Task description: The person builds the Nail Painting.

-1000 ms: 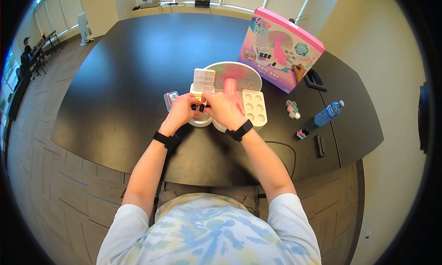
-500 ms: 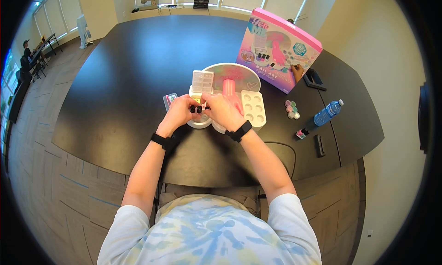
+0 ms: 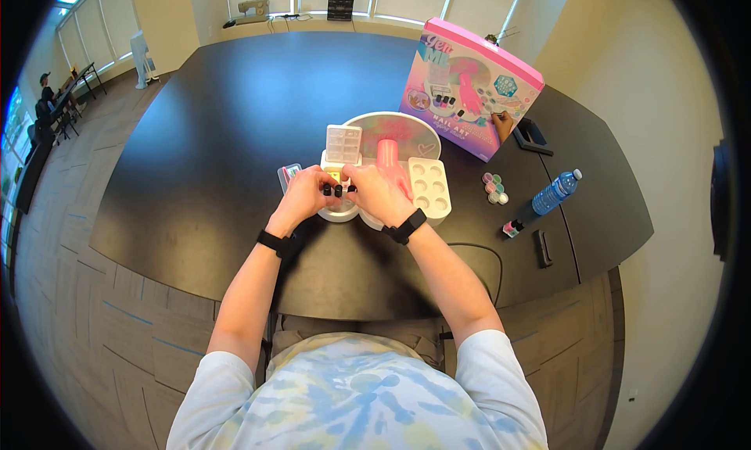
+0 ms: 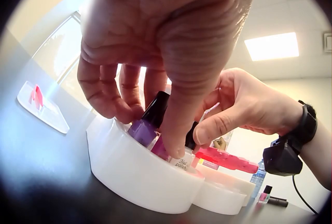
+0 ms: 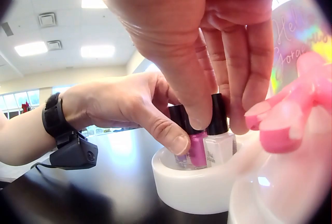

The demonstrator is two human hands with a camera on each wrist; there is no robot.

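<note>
Three black-capped polish bottles stand close together in a round white holder [image 4: 135,174]. In the left wrist view, the left hand [image 4: 166,37] has its thumb and fingers around the purple bottle [image 4: 142,132]. The right hand [image 5: 192,32] pinches the cap of the white bottle [image 5: 219,148], its thumb in front of the magenta bottle [image 5: 197,150] in the right wrist view. From the head view, the left hand [image 3: 301,193] and right hand [image 3: 381,192] nearly meet over the holder, hiding most of it. A pink model hand [image 3: 389,154] stands beside the right hand.
Behind are a lidded compartment case [image 3: 343,143] and an oval mirror [image 3: 422,137]. A six-well white tray [image 3: 429,186] lies right of the model hand. Farther right are small pots [image 3: 494,188], a water bottle [image 3: 557,192] and a pink box [image 3: 469,90]. A small clear case [image 3: 288,172] sits left.
The head view has shifted slightly. Both hands keep nearly the same place over the holder, with only slight finger movement around the bottles.
</note>
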